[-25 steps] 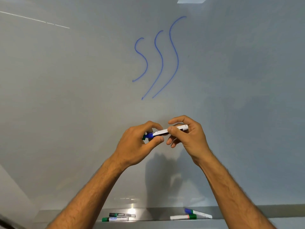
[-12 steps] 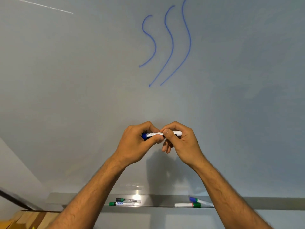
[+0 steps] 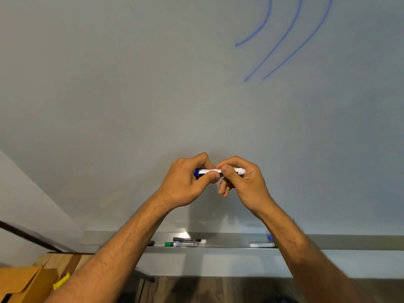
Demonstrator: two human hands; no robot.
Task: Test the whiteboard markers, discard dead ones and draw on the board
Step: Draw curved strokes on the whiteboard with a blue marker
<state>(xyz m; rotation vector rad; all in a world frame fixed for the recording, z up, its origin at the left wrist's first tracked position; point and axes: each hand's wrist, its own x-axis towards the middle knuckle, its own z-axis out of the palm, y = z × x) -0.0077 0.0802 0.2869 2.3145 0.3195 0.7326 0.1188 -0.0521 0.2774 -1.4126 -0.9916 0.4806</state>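
**Currently: blue marker held level in both hands, cap end at left**

Both hands meet in front of the whiteboard (image 3: 109, 95), below the drawn strokes. Left hand (image 3: 188, 182) has fingers curled round the blue cap end of the blue marker (image 3: 218, 171); right hand (image 3: 244, 182) pinches the white barrel betw. thumb and forefinger, other fingers loosely curled beneath. Marker lies approx. horizontal, clear of the board surface. Judgement: opposed grip, one hand per end, suits pressing the cap on or pulling it off; which of the two cannot be told.

Three blue curved lines (image 3: 282, 40) show upper right, so this marker or one like it prob. writes.

Surroundings: tray ledge (image 3: 218, 237) along the board's bottom edge holds a green-capped marker (image 3: 181, 244) and a dark marker (image 3: 188, 239) just beside each other, left of centre; another white-barrelled marker (image 3: 262, 245) sits further right, partly behind the right forearm. Cardboard box (image 3: 24, 283) at lower left on the floor side.

Obstructions: none betw. hands and tray; forearms mask part of the ledge.
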